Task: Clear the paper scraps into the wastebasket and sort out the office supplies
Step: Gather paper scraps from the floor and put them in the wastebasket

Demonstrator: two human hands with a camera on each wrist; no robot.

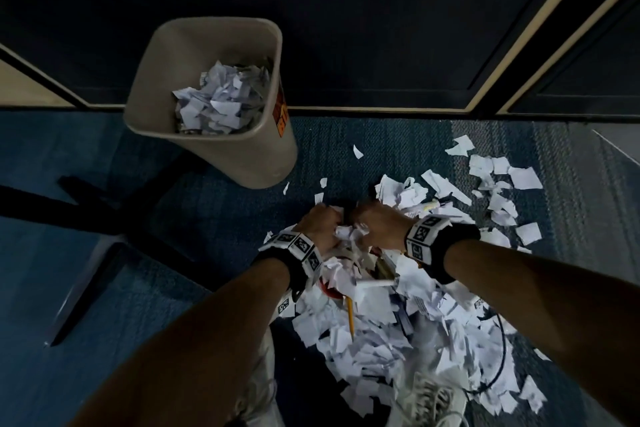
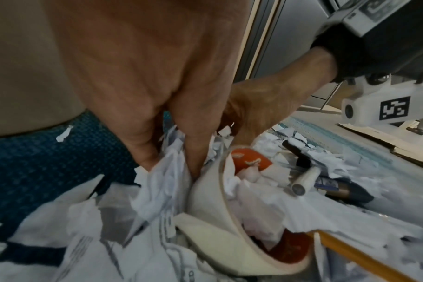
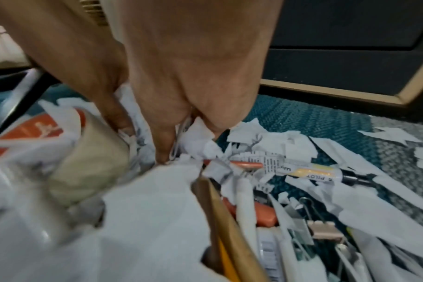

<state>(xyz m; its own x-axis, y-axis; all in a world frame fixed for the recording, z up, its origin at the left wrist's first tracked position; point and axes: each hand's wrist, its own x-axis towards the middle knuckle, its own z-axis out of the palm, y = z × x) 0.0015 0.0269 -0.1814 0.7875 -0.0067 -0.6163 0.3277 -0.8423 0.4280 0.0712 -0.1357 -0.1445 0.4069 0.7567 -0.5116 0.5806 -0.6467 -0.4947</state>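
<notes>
A beige wastebasket [image 1: 221, 156] stands on the carpet at the upper left, holding torn white paper [image 1: 221, 97]. A big heap of paper scraps [image 1: 398, 329] covers the floor in front of me. At its far edge my left hand [image 1: 323, 222] and right hand [image 1: 372, 222] are pressed together, fingers curled round a crumpled wad of scraps [image 1: 346, 232]. In the left wrist view my fingers [image 2: 193, 152] dig into scraps beside a roll of tape [image 2: 210, 209]. A yellow pencil [image 1: 349, 316], a Pilot pen [image 3: 309, 171] and a pink binder clip [image 3: 324, 229] lie mixed in the paper.
A dark cabinet front with pale trim [image 1: 381, 28] runs along the back. A black furniture leg [image 1: 104, 215] crosses the carpet at left. Loose scraps [image 1: 502, 184] spread to the right. My white shoe [image 1: 429, 395] and a black cable [image 1: 500, 357] lie near the heap's front.
</notes>
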